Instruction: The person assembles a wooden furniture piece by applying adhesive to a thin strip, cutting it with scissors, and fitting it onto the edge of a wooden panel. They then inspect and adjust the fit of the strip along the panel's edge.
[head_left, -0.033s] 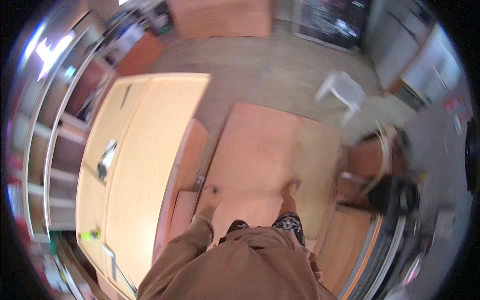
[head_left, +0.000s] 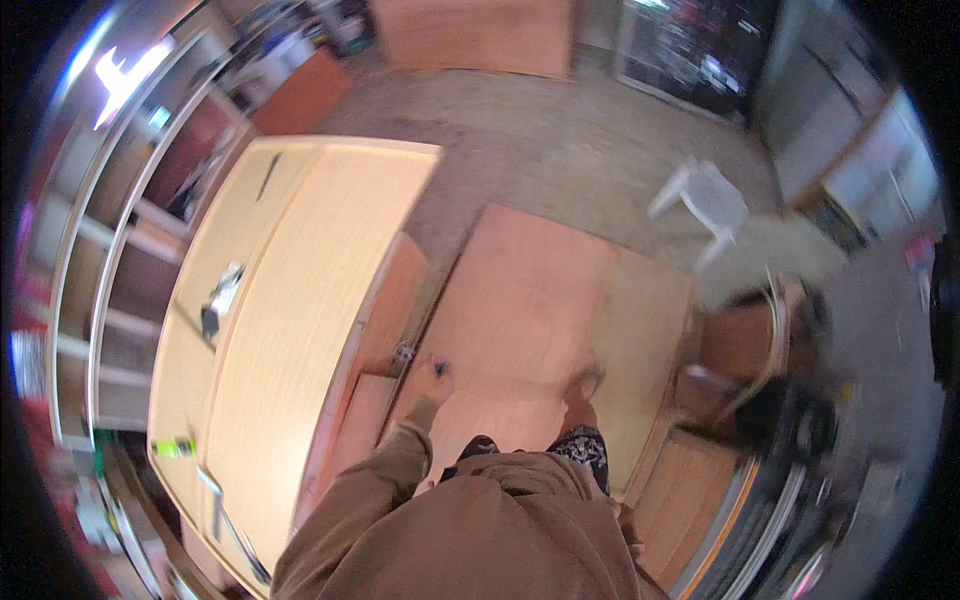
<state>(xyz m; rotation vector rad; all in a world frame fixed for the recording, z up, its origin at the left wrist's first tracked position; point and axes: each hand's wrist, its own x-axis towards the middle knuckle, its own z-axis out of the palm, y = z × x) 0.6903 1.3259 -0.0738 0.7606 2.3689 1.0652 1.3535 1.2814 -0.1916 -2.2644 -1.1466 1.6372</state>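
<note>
My left hand, at the end of a brown sleeve, hangs over the near left part of a large reddish-brown wooden board. Its fingers look closed around a small dark blue thing, too blurred to name. Whether the hand touches the board I cannot tell. Of my right hand only a sliver of skin shows low beside the brown top; its fingers are hidden. My bare right leg comes out of dark patterned shorts in front of the board.
To the left stands a pale wooden panel unit with a metal tool and a bright green item on it. White-edged shelving lies beyond. A white plastic stool stands far right; dark clutter lies nearer.
The view has swung slightly, so most of the scene sits farther right. My left hand appears slightly higher in the picture, still near the board's left edge.
</note>
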